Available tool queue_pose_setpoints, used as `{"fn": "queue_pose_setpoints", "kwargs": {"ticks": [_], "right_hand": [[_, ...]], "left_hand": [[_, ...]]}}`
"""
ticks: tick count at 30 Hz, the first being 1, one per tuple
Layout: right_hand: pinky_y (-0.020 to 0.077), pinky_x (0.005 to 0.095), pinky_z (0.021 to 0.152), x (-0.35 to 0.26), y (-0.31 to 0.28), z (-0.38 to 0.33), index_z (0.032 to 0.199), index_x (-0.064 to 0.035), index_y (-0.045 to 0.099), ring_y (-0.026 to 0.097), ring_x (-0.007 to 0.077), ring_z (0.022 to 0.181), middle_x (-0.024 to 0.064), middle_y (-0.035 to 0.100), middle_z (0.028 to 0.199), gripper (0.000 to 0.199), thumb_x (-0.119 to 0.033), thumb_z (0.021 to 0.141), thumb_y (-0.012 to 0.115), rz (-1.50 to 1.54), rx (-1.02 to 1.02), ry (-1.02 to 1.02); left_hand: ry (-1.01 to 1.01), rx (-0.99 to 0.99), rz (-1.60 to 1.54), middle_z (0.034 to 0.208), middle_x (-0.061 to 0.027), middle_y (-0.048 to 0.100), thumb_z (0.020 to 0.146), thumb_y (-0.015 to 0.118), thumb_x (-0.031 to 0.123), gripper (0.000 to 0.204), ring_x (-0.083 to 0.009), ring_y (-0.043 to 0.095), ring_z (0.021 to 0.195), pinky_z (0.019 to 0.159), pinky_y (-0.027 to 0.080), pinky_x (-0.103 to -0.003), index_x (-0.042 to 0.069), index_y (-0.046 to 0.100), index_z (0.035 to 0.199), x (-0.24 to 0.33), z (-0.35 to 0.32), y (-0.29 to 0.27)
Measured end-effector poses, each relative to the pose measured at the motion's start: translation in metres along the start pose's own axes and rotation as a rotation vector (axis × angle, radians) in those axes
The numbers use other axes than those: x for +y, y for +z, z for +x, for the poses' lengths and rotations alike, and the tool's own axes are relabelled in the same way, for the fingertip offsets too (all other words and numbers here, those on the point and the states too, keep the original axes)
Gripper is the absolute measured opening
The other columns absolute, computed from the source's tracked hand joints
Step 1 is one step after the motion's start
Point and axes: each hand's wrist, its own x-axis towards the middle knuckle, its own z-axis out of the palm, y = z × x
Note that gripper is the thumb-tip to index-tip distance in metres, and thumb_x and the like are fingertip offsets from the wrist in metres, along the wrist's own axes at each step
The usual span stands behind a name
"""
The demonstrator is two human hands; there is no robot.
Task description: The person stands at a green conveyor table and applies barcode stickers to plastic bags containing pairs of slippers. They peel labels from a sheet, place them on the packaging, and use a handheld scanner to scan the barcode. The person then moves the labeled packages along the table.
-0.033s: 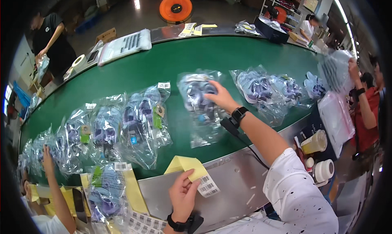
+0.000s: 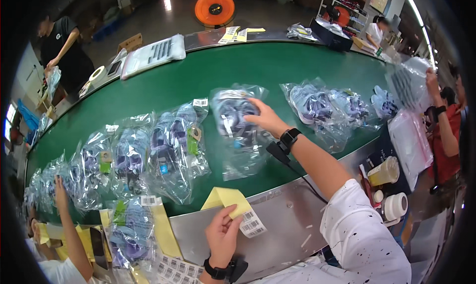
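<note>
My right hand (image 2: pixel 265 118) lies flat and open on the bagged shoes (image 2: pixel 233 116) on the belt (image 2: pixel 223 68), left hand (image 2: pixel 223 234) pinching a barcode sticker (image 2: pixel 252 223) on yellow backing (image 2: pixel 223 197).

Glossy, crinkled clear plastic bag (image 2: pixel 238 130) on a matt green belt (image 2: pixel 248 65); brushed metal ledge (image 2: pixel 292 219); yellow paper backing (image 2: pixel 225 197).

A green conveyor belt (image 2: pixel 208 75) curves across the view, bearing a row of clear plastic bags of purple slippers (image 2: pixel 173 145). The right hand (image 2: pixel 265 118) lies on the middle clear bag (image 2: pixel 235 130). Before the belt, over a grey metal ledge (image 2: pixel 292 219), the left hand (image 2: pixel 223 234) holds a yellow backing strip with a white barcode label (image 2: pixel 248 219). Right of the ledge stands a white tape roll (image 2: pixel 396 206).
</note>
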Motion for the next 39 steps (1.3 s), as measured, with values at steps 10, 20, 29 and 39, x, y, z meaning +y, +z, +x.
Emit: {"fn": "queue_pose_setpoints", "kwargs": {"ticks": [10,20,29,39], "right_hand": [[0.05,0.0355,0.072,-0.094,0.047,-0.181,0.091,-0.0006,0.068,0.063,0.0283,0.081,0.0127,0.065,0.089,0.012,-0.009,0.083,0.069,-0.2,-0.341,-0.361],[0.0474,0.0315,0.064,-0.086,0.049,-0.203,0.089,-0.0015,0.068,0.06,0.0224,0.076,0.0086,0.062,0.086,0.01,-0.003,0.079,0.071,-0.173,-0.256,-0.295],[0.0471,0.0344,0.067,-0.089,0.038,-0.207,0.082,-0.0002,0.062,0.059,0.0268,0.078,0.0102,0.059,0.084,0.011,0.001,0.073,0.07,-0.422,-0.196,-0.639],[0.0484,0.0326,0.087,-0.107,-0.014,0.012,0.079,0.0004,0.065,0.06,0.0277,0.103,0.0175,0.061,0.114,0.011,-0.009,0.078,0.069,-0.293,0.205,-0.507]], "left_hand": [[-0.009,0.057,-0.013,0.089,-0.005,0.07,0.09,0.063,-0.001,0.022,-0.0041,0.061,0.077,0.065,0.048,-0.018,-0.002,0.064,0.112,0.001,0.001,0.003],[0.065,0.059,0.09,0.078,-0.0063,0.071,0.089,0.066,0.004,0.017,-0.0032,0.059,0.067,0.058,0.047,-0.021,0.0,0.067,0.106,-0.011,0.005,0.004],[-0.108,-0.139,-0.179,0.117,-0.0151,0.063,0.088,0.061,-0.008,0.045,-0.0145,0.064,0.099,0.084,0.053,-0.025,-0.004,0.048,0.131,-0.008,0.008,0.02],[-0.202,-0.112,-0.178,0.123,-0.021,0.059,0.087,0.06,-0.009,0.054,-0.0212,0.066,0.102,0.084,0.054,-0.028,-0.006,0.038,0.136,-0.003,0.014,0.034]]}}
